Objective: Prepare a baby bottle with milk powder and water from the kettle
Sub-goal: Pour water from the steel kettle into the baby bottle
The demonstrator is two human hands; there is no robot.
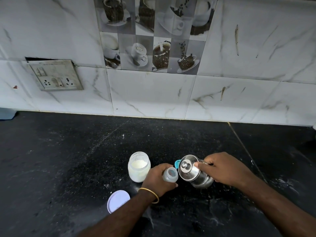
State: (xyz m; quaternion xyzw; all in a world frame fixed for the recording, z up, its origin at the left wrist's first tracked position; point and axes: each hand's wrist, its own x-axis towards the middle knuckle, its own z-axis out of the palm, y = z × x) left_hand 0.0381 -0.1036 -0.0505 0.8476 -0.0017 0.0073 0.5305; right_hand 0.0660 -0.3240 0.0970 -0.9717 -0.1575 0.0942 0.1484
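Note:
My left hand [158,179] grips a small clear baby bottle [170,175] with an open mouth, standing on the black counter [68,159]. My right hand [224,169] holds a small steel kettle [195,171] by its handle, tilted toward the bottle, lid on. Whether water flows I cannot tell. Just left of the bottle stands an open glass jar of white milk powder [138,166]. A teal bottle cap [177,163] peeks out behind the kettle.
The jar's white lid [118,200] lies on the counter near my left forearm. Powder specks are scattered on the counter. A tiled wall with a switch and socket plate [55,75] rises behind. A pale blue object [6,113] sits at the far left edge.

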